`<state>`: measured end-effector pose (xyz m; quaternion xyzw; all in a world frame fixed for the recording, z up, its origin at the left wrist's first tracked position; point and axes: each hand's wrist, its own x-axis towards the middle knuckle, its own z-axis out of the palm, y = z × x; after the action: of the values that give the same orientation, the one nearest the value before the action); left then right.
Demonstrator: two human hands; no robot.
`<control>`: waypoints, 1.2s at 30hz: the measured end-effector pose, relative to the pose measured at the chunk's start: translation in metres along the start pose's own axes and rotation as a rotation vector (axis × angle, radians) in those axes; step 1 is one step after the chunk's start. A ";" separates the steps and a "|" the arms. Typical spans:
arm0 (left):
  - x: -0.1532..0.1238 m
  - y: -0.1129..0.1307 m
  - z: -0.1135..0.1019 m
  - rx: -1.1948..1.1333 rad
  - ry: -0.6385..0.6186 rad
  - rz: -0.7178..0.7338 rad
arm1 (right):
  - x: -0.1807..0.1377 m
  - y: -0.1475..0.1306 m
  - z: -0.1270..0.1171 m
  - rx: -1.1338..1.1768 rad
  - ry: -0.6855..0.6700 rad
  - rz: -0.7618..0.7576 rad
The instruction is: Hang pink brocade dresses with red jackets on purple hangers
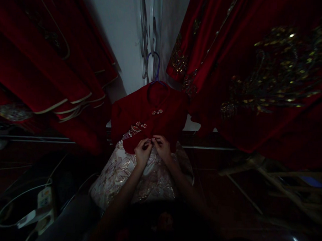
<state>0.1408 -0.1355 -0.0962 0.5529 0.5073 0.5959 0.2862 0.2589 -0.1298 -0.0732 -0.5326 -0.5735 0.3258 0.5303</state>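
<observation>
You are pinching the bottom hem of the red jacket (150,109) (hanging upright on a purple hanger (158,66), straight ahead) with left hand (143,153) and right hand (162,148), fingertips nearly touching.

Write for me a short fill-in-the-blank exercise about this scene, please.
1. The small jacket hangs on a ___.
2. Its cloth is ___ in colour.
3. The left hand and the right hand pinch its ___ edge.
Missing words: hanger; red; lower.
</observation>
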 end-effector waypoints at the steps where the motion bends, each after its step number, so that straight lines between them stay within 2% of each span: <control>1: 0.000 0.000 0.000 -0.001 0.001 0.005 | -0.001 -0.001 -0.001 -0.024 -0.003 -0.017; 7: -0.008 0.011 -0.006 0.021 0.000 0.070 | -0.007 -0.015 -0.009 -0.085 -0.023 -0.085; 15: -0.015 0.035 -0.024 -0.002 0.014 0.121 | -0.013 -0.030 -0.012 -0.058 -0.046 -0.134; 19: -0.019 0.042 -0.024 -0.025 0.011 0.141 | -0.017 -0.033 -0.013 -0.024 -0.043 -0.135; 23: -0.019 0.042 -0.023 -0.089 -0.019 0.027 | -0.018 -0.038 -0.019 0.080 -0.063 -0.068; 27: -0.006 0.043 -0.028 -0.226 -0.130 -0.152 | -0.012 -0.040 -0.021 0.273 -0.156 0.059; 32: 0.014 0.043 -0.037 -0.204 -0.260 -0.176 | -0.007 -0.032 -0.016 0.265 -0.123 0.053; 36: 0.016 0.040 -0.039 -0.198 -0.321 -0.159 | -0.010 -0.031 -0.018 0.193 -0.131 -0.004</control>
<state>0.1088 -0.1453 -0.0491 0.5681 0.4360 0.5226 0.4627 0.2669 -0.1493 -0.0425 -0.4555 -0.5740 0.4124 0.5412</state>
